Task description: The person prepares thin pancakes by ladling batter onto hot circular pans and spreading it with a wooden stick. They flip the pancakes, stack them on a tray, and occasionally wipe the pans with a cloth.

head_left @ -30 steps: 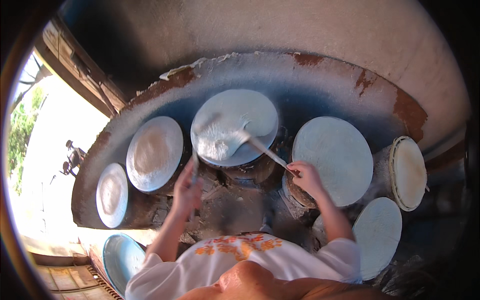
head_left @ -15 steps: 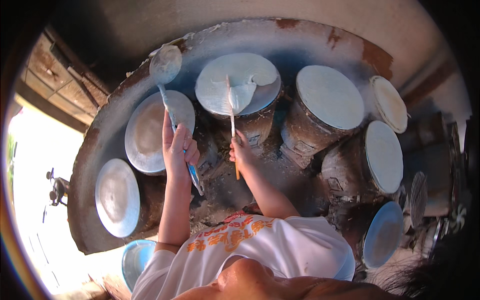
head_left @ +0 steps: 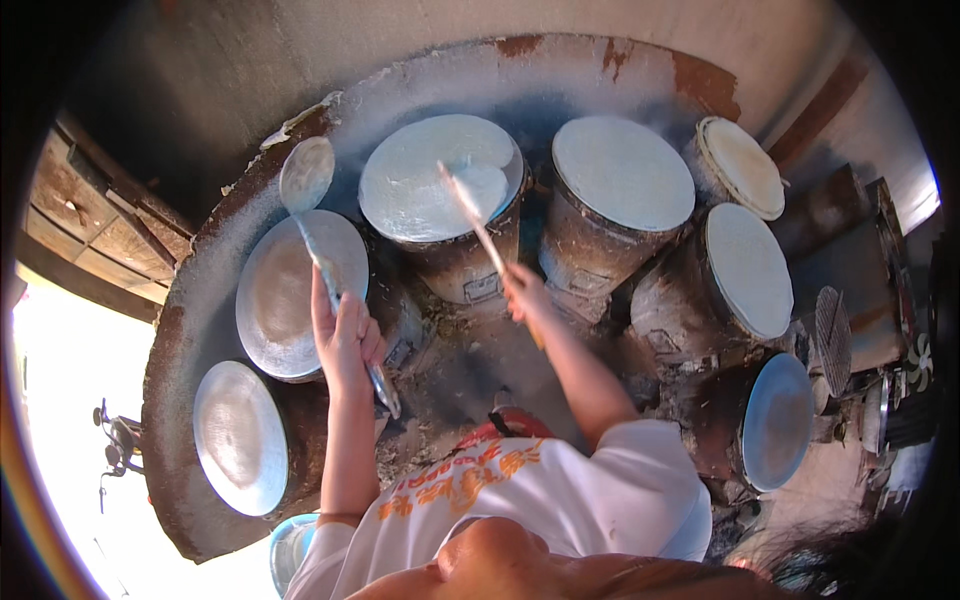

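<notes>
My left hand (head_left: 347, 340) is closed around the handle of a ladle (head_left: 307, 172). The ladle's whitish bowl hangs beyond the far rim of a bare round griddle (head_left: 300, 290). In my right hand (head_left: 525, 293) I grip the wooden handle of a flat spreader (head_left: 468, 203), its tip slanting to the upper left. The spreader's blade is over the middle griddle, touching or close to a layer of white batter (head_left: 410, 185) that covers most of the plate. A thicker fold of batter lies at the plate's right side. This griddle sits on a drum-shaped stove (head_left: 465, 265).
Three more round plates covered in white stand to the right: one griddle (head_left: 622, 172), another (head_left: 748, 270) and a farther one (head_left: 742, 167). Bare griddles are at lower left (head_left: 238, 435) and lower right (head_left: 777, 422). A curved wall (head_left: 450, 75) rises behind; a blue basin (head_left: 288, 552) is beside me.
My right hand has moved right, and the spreader tilts more. White batter now covers more of the middle griddle. My left hand still holds the ladle; the whole view has shifted.
</notes>
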Demonstrator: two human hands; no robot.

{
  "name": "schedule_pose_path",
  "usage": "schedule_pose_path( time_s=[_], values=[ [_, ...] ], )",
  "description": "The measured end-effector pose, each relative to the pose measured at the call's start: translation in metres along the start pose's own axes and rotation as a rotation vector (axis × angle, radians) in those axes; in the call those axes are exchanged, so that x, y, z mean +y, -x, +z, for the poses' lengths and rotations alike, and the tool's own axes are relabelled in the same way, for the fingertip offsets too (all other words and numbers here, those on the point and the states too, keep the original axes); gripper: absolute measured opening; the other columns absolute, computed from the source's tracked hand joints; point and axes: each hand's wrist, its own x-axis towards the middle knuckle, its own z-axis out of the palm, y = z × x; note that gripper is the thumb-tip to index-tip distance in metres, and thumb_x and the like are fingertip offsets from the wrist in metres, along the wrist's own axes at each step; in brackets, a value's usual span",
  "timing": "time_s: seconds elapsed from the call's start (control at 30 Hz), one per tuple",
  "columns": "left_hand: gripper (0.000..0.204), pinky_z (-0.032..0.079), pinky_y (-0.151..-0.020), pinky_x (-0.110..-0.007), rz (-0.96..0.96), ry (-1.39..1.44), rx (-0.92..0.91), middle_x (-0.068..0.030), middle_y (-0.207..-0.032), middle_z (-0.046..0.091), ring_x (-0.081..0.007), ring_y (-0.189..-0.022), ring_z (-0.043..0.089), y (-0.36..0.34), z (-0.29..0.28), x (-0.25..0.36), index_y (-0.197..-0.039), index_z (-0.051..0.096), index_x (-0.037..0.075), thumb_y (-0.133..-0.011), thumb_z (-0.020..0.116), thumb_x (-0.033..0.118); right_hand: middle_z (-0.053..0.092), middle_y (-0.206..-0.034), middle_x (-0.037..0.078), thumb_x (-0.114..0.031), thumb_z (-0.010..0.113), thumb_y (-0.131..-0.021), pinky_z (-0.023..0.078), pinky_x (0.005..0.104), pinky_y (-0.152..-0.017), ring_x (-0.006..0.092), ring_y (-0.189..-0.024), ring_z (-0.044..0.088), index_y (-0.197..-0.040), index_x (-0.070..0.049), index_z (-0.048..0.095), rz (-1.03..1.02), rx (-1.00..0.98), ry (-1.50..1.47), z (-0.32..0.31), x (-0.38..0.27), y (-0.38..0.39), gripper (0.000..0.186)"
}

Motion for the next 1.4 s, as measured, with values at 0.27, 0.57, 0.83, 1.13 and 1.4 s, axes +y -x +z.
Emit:
schedule_pose_path(
  time_s=[0.27,0.57,0.83,1.13,1.4],
  values=[
    [0.055,0.024,-0.034,-0.018,0.006,0.000,-0.101,0.0031,-0.063,0.034,-0.0031,-0.040,0.027,-0.044,0.078,-0.041,-0.146,0.023,0.021,-0.096,0.044,0.010,0.051,-0.065,0.001,-0.023,0.046,-0.097,0.033,0.0276,-0.040,0.0090,-0.043,0.039,-0.131,-0.014,0.048,-0.385,0.058,0.466,-0.025,-0.071,-0.105,0.035],
    [0.055,0.026,-0.036,-0.018,-0.235,0.032,-0.246,0.0040,-0.063,0.033,-0.0032,-0.043,0.031,-0.107,0.139,-0.080,-0.144,0.025,0.021,-0.094,0.045,0.008,0.062,-0.074,0.014,-0.025,0.048,-0.094,0.045,0.0384,-0.049,0.0249,-0.053,0.058,-0.127,-0.020,0.053,-0.520,0.105,0.565,-0.107,-0.061,-0.110,0.033],
    [0.034,0.029,-0.033,-0.017,-0.692,0.631,-0.370,0.0026,-0.068,0.037,-0.0036,-0.040,0.033,-0.180,0.123,-0.093,-0.133,0.039,0.025,-0.099,0.039,0.016,0.059,-0.064,0.017,-0.018,0.046,-0.092,0.043,0.0487,-0.049,0.0358,-0.058,0.059,-0.122,-0.014,0.054,-0.672,0.299,1.018,-0.123,-0.067,-0.084,0.031],
    [0.023,0.039,-0.043,-0.021,-0.980,0.858,-0.169,0.0032,-0.058,0.036,-0.0076,-0.045,0.037,-0.222,0.125,-0.085,-0.076,0.038,0.011,-0.097,0.047,0.016,0.063,-0.078,0.017,-0.021,0.046,-0.093,0.047,0.0473,-0.061,0.0360,-0.071,0.061,-0.120,-0.013,0.055,-0.669,0.071,0.977,-0.131,-0.091,-0.097,0.029],
    [0.014,0.035,-0.040,-0.019,-0.704,0.599,-0.047,0.0052,-0.059,0.036,-0.0038,-0.046,0.035,-0.222,0.096,-0.132,-0.084,0.040,0.014,-0.094,0.049,0.010,0.063,-0.078,0.017,-0.016,0.048,-0.092,0.047,0.0377,-0.055,0.0266,-0.060,0.062,-0.118,-0.006,0.055,-0.119,0.053,0.407,-0.073,-0.053,-0.024,0.029]
  ],
)
